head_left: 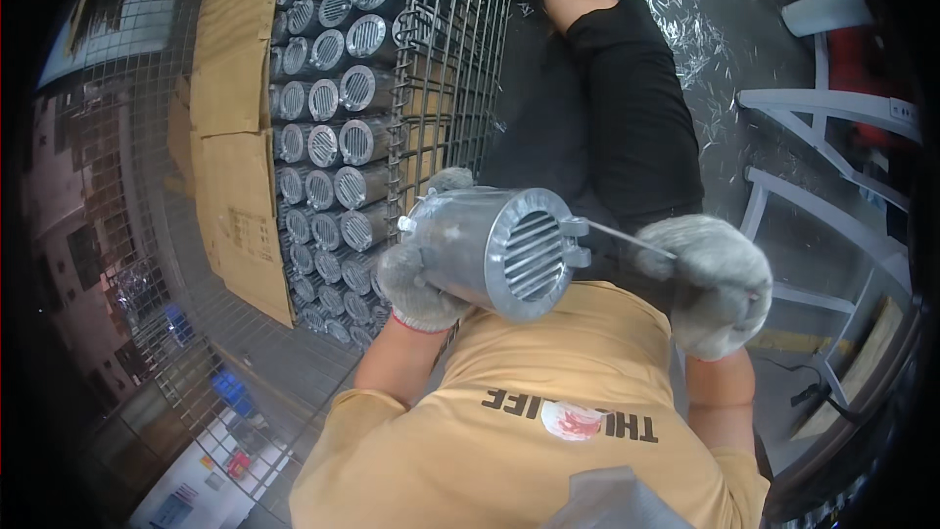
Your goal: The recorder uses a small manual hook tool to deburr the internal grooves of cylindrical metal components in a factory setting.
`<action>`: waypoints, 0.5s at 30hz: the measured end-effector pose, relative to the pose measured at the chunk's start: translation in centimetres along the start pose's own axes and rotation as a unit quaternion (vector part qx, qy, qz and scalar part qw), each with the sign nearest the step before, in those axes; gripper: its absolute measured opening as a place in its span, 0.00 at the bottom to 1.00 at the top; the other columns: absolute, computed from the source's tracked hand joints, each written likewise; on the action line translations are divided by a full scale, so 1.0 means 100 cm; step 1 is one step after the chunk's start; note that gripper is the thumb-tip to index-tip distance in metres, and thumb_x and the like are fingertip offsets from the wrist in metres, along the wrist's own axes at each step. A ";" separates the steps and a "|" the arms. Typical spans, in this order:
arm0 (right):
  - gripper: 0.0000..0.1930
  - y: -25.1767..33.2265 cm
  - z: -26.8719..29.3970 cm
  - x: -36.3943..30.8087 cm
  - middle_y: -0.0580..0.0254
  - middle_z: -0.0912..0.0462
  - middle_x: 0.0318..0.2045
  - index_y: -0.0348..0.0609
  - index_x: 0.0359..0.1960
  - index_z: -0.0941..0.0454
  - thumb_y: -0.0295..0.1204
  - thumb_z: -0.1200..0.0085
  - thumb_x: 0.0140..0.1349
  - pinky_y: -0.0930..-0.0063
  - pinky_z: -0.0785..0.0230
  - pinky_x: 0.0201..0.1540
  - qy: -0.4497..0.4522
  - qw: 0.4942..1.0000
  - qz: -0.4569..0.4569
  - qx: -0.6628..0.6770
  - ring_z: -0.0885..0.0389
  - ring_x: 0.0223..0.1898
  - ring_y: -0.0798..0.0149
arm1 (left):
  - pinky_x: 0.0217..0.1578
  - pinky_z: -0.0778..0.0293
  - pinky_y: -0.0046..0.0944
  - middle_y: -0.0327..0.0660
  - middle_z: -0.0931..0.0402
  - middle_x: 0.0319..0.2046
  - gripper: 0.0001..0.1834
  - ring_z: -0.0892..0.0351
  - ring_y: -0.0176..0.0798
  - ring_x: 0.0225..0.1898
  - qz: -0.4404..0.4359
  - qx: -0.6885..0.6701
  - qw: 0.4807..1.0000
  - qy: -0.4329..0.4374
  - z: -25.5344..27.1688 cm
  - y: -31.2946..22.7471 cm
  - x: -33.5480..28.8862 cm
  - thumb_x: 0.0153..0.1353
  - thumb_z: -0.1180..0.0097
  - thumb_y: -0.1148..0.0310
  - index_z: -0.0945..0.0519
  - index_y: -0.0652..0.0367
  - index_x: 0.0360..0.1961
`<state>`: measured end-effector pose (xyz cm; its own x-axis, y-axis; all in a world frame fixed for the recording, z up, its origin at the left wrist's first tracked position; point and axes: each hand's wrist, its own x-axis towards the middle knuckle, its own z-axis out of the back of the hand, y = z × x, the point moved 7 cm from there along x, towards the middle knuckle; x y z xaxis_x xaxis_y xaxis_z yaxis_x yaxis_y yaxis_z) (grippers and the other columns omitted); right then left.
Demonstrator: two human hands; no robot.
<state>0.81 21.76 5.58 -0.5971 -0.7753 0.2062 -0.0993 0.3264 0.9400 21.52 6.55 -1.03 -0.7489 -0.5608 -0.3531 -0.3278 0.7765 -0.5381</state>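
A grey metal cylinder (455,240) with a slotted grate across its end lies on its side above my lap. My left hand (419,292), in a pale knitted glove, is wrapped around its far-left side from below. At the cylinder's right rim sticks out a small forked lug (578,242). My right hand (713,284), gloved too, is closed on a thin metal rod (627,237). The rod's tip reaches the lug; whether it touches cannot be made out. The rod's other end is hidden in the glove.
To the left stands a wire mesh cage (446,127) lined with cardboard (230,137), stacked with several rows of similar slotted cylinders (357,88). Thin bright metal slivers (685,39) litter the floor ahead. Grey metal frames (818,206) stand at the right, near a pale cylindrical object (827,10).
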 end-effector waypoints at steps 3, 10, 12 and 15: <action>0.16 0.009 -0.011 0.003 0.50 0.12 0.37 0.40 0.45 0.16 0.41 0.43 0.71 0.54 0.18 0.45 0.071 0.997 0.031 -0.021 0.12 0.38 0.47 | 0.57 0.19 0.54 0.60 0.27 0.59 0.57 0.21 0.56 0.57 -0.010 0.042 0.999 -0.033 0.002 0.001 0.001 0.49 0.37 0.31 0.41 0.64 0.67; 0.20 0.037 -0.058 0.016 0.56 0.23 0.25 0.40 0.32 0.17 0.34 0.36 0.34 0.67 0.24 0.20 0.236 0.878 0.291 -0.297 0.17 0.25 0.56 | 0.54 0.18 0.52 0.58 0.26 0.56 0.55 0.20 0.56 0.55 0.015 0.098 0.994 -0.039 0.004 -0.011 0.006 0.44 0.34 0.36 0.36 0.65 0.64; 0.20 0.042 -0.064 0.023 0.55 0.22 0.26 0.42 0.29 0.20 0.37 0.38 0.31 0.66 0.27 0.19 0.318 0.861 0.220 -0.331 0.18 0.24 0.56 | 0.54 0.18 0.52 0.58 0.25 0.54 0.53 0.20 0.55 0.55 0.039 0.112 0.992 -0.032 0.003 -0.017 0.009 0.43 0.32 0.38 0.35 0.65 0.62; 0.21 0.034 -0.075 0.019 0.56 0.22 0.27 0.43 0.27 0.22 0.39 0.43 0.26 0.67 0.32 0.16 0.367 0.834 0.196 -0.363 0.20 0.22 0.59 | 0.55 0.19 0.51 0.56 0.24 0.52 0.51 0.19 0.54 0.54 0.054 0.101 0.992 -0.055 0.006 -0.027 0.010 0.40 0.30 0.42 0.32 0.65 0.60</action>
<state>5.34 17.36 11.20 0.2047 -0.8950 0.3963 0.6554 0.4260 0.6237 22.01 3.72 -0.43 -0.7029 -0.5133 -0.4924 -0.1188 0.7673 -0.6302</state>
